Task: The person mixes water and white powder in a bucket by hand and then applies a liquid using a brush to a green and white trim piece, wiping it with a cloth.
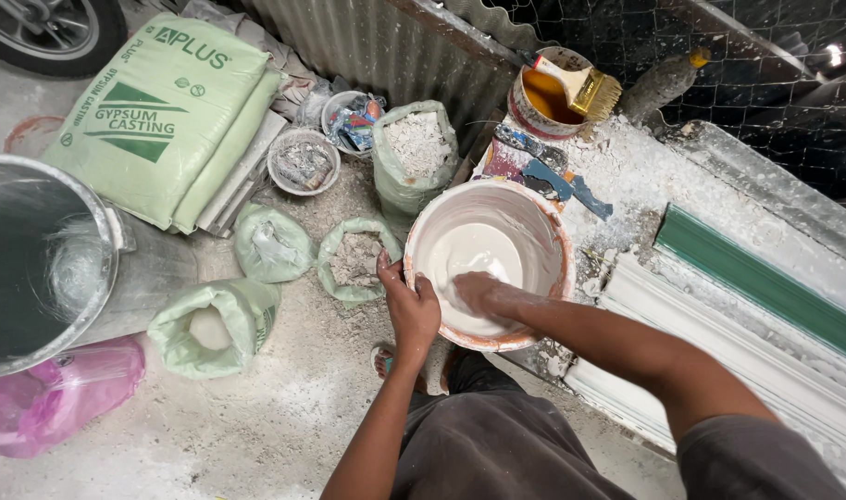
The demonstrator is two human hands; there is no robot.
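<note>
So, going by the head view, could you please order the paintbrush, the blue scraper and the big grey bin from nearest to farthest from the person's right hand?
From the right hand, sunk in the white mix of the basin:
1. Blue scraper, just beyond the basin, on the bench.
2. Paintbrush, farther back, across the orange tin.
3. Big grey bin, far left on the floor.

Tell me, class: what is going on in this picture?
A person stands over a plastic bucket of white plaster mix set on a dusty workbench. The left hand grips the bucket's rim, while the right hand is down in the wet mix, coated in white. Open green sacks of powder sit on the floor nearby, and a paintbrush rests on a tin behind.
</note>
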